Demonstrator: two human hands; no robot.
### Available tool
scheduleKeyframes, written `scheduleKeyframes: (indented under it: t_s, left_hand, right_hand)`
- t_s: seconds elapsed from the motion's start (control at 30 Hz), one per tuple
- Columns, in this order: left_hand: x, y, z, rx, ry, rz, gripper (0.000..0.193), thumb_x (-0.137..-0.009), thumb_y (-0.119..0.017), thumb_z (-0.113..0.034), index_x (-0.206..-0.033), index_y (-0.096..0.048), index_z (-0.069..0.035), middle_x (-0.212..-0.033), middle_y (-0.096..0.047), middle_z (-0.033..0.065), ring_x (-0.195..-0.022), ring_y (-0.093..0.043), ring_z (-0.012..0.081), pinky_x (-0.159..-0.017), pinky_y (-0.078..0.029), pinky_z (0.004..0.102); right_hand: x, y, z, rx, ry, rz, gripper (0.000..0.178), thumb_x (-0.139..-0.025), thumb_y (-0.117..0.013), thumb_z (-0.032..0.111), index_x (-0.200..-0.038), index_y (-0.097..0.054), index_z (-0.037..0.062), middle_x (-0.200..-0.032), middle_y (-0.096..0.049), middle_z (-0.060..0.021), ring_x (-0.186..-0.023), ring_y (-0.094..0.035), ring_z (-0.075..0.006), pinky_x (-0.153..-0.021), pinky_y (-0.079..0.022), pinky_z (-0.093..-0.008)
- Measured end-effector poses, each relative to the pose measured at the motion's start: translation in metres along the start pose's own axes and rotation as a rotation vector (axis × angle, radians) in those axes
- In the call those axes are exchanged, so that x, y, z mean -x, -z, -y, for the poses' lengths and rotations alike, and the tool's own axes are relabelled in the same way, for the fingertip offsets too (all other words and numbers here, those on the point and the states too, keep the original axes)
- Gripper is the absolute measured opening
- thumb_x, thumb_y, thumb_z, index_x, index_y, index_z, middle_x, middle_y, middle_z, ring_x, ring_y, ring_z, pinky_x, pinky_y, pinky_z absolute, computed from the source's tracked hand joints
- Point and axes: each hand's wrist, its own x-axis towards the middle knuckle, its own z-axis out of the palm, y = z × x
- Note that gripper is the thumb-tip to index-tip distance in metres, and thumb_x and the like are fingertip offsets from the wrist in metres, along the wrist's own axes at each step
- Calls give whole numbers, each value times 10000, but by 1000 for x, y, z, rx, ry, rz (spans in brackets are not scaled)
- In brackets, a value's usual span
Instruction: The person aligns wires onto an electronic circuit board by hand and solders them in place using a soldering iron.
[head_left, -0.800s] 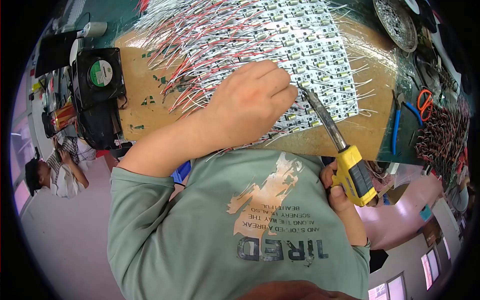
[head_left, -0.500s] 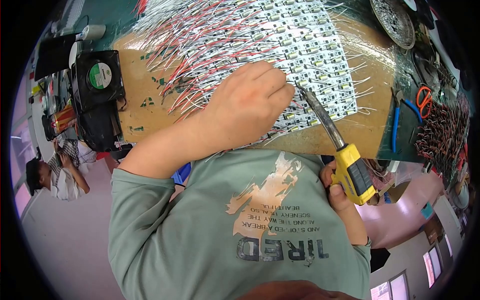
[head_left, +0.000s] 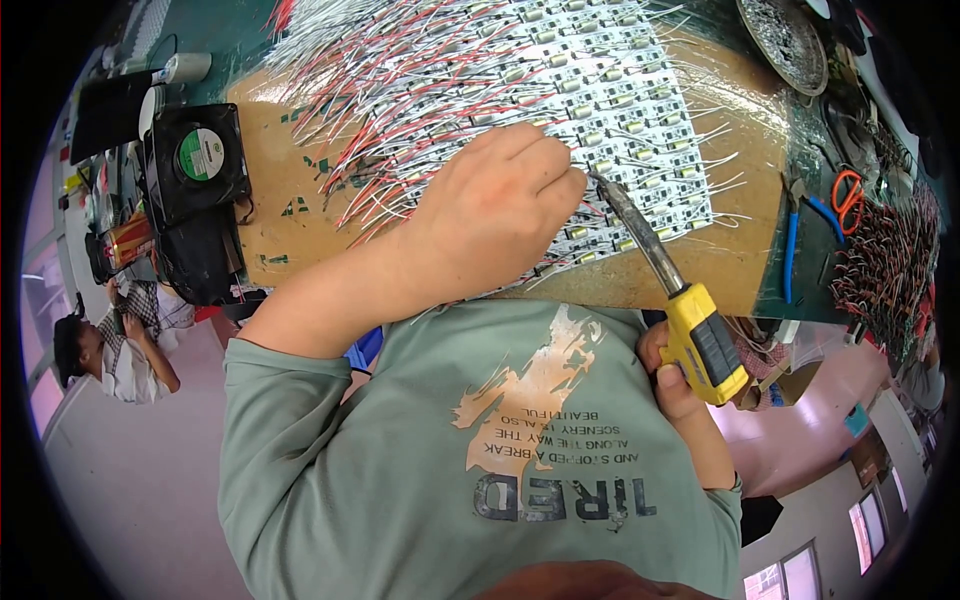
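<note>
Clamping the right hand [head_left: 678, 392], near four o'clock in the view, round the yellow handle of a soldering iron [head_left: 705, 345]. Pointing the metal barrel toward eleven o'clock, with the dark tip just beside the left hand [head_left: 505, 210]. Holding that left hand near twelve o'clock, back upward and fingers bent together, over a white sheet of circuit boards [head_left: 645, 130] with red and white wires; cannot tell whether gripping anything at the hidden fingertips. Lying under the sheet: a brown board [head_left: 295, 235], on a green tabletop [head_left: 235, 45]. Around, at ten o'clock, a black fan [head_left: 195, 155]; near three o'clock, a blue-handled cutter [head_left: 790, 260], an orange-handled tool [head_left: 848, 205] and a wire heap [head_left: 885, 285]; toward two o'clock, a round metal dish [head_left: 785, 45].
</note>
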Motion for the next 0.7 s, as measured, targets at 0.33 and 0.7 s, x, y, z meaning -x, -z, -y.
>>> scheduleKeyframes:
  t_s: [0.33, 0.7]
  left_hand:
    - [0, 3, -2, -18, 23, 38, 241, -668, -660, 24, -904, -667, -22, -821, -580, 69, -767, -583, 254, -693, -495, 355]
    - [-1, 10, -2, -87, 0, 73, 276, -696, -686, -26, -970, -662, -45, -832, -599, 51, -771, -589, 236, -721, -479, 352]
  right_hand:
    - [4, 7, -5, -11, 27, 66, 725, -796, -727, 468, -1303, -460, 24, -706, -426, -1, -617, -402, -118, -581, -336, -260]
    - [5, 7, -4, -28, 37, 43, 739, -785, -738, 496, -1288, -464, 30, -691, -424, 2, -607, -404, -117, -572, -341, -259]
